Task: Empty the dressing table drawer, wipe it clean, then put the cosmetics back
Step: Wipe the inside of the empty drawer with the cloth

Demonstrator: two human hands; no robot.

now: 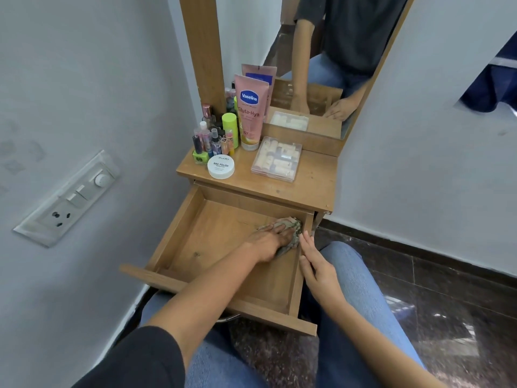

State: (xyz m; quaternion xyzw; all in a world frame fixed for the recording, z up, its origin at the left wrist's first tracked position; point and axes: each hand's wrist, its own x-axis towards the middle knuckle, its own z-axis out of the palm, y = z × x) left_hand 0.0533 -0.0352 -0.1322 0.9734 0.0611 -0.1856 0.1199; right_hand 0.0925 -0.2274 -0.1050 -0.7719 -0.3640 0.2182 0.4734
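The wooden drawer (179, 236) stands pulled out with nothing in it but a crumpled patterned cloth (291, 228) at its far right corner. My left hand (268, 242) presses flat on that cloth against the drawer floor. My right hand (316, 264) rests with fingers apart on the drawer's right side wall, holding nothing. On the tabletop (313, 180) stand a pink Vaseline tube (250, 110), several small bottles (212, 138), a round white nail polish remover tub (221, 166) and a clear plastic box (277, 159).
A mirror (321, 65) rises behind the tabletop and reflects my arms. A switch and socket panel (70, 200) is on the left wall. My knees in blue jeans (352, 264) sit under and right of the drawer. Dark tiled floor (447, 289) lies at the right.
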